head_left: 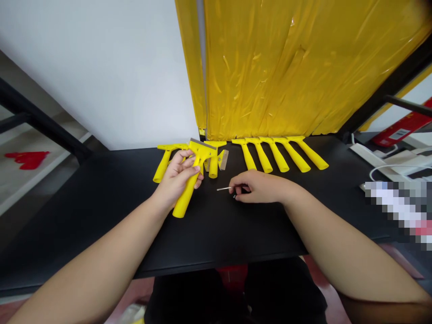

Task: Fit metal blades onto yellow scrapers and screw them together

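My left hand (180,173) is wrapped round the handle of a yellow scraper (191,184), head up and tilted, its metal edge along the top. To the right, my right hand (254,186) is closed on a slim screwdriver (223,189). The metal shaft points left toward the scraper without touching it; the handle is hidden in my fingers. A tiny shiny bit (234,196), too small to name, shows at my right fingertips. Just behind the left hand lie a yellow scraper (163,165), another scraper (213,168) and a loose metal blade piece (223,159), partly covered.
Several yellow scrapers (278,155) lie in a row at the back right of the black table (216,234). A yellow plastic sheet (270,67) and a white panel (101,76) rise behind. White power strips and cables (388,159) sit at the right.
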Demonstrator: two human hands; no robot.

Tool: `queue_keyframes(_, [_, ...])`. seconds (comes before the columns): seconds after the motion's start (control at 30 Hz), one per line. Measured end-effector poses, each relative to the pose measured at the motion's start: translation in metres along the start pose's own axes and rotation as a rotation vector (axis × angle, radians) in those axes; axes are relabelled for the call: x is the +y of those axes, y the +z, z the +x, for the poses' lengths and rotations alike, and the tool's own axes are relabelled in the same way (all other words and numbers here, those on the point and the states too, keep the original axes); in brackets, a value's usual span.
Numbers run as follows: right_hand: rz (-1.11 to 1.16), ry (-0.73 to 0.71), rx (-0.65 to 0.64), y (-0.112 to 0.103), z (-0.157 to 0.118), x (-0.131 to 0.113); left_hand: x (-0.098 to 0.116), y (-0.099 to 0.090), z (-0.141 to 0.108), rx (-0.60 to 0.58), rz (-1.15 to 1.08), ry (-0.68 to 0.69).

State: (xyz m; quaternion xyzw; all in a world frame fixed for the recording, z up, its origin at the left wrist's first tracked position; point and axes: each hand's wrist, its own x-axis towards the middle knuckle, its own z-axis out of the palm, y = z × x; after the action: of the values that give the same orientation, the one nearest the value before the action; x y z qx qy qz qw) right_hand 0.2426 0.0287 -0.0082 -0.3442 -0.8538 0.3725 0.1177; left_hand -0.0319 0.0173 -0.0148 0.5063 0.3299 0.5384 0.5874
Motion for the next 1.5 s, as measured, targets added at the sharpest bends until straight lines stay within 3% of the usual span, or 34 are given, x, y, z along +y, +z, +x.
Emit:
queue_keyframes(0.23, [-0.219,-0.060,-0.017,0.010,0.004,-0.001,-0.003,0.000,0.004,0.029,-0.097,-0.191])
queue_keyframes(0.37, [-0.131,-0.090,-0.038,0.002,-0.001,-0.008,-0.006,-0.002,0.004,0.024,-0.140,-0.255])
queue_keyframes(0.43, [0.015,-0.141,0.067,-0.002,-0.001,-0.011,-0.006,-0.001,0.003,0.007,-0.149,-0.299])
queue_keyframes(0.57, [0.199,-0.213,0.532,0.002,0.005,-0.014,-0.005,0.007,-0.004,-0.110,-0.139,-0.431])
queue_keyframes(0.67, [0.186,-0.242,0.667,0.010,0.012,-0.015,-0.005,0.014,-0.010,-0.235,-0.135,-0.478])
queue_keyframes(0.87, [0.125,-0.246,0.628,0.016,0.016,-0.014,-0.003,0.017,-0.014,-0.343,-0.106,-0.487])
queue_keyframes(1.33, [0.054,-0.259,0.557,0.013,0.015,-0.005,-0.012,0.016,-0.012,-0.311,0.031,-0.426])
queue_keyframes(1.5, [0.043,-0.181,0.585,0.014,0.015,-0.007,-0.014,0.016,-0.012,-0.322,0.077,-0.367])
